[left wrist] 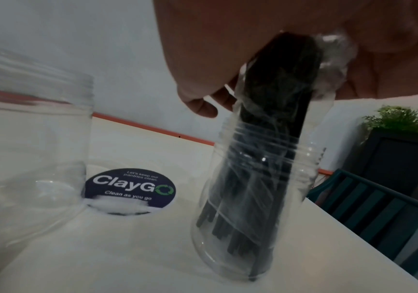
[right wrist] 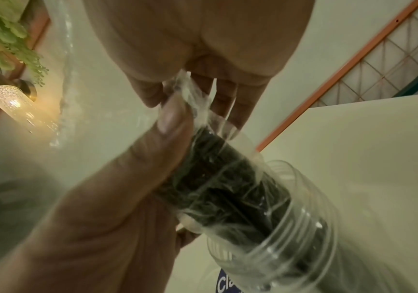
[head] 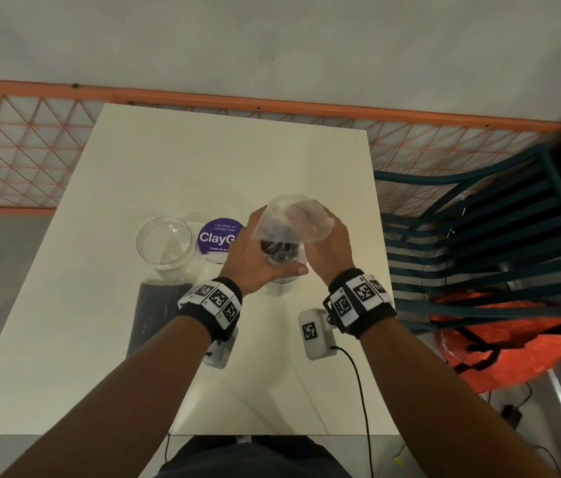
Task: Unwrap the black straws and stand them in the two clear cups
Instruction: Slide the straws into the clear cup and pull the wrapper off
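A bundle of black straws (head: pixel 279 251) in clear plastic wrap (head: pixel 294 215) stands with its lower end inside the right clear cup (head: pixel 281 286). My left hand (head: pixel 258 253) grips the bundle just above the cup's rim. My right hand (head: pixel 329 250) pinches the loose wrap at the top. In the left wrist view the straws (left wrist: pixel 275 123) reach the bottom of the cup (left wrist: pixel 248 208). In the right wrist view my fingers (right wrist: pixel 228 99) hold the wrap (right wrist: pixel 190 93) above the bundle (right wrist: pixel 223 188). The left clear cup (head: pixel 165 243) stands empty.
A second wrapped pack of black straws (head: pixel 158 312) lies on the white table (head: pixel 99 339) near my left wrist. A purple ClayGo sticker (head: pixel 217 236) sits between the cups. A teal slatted chair (head: pixel 479 243) and an orange bag (head: pixel 513 343) stand right of the table.
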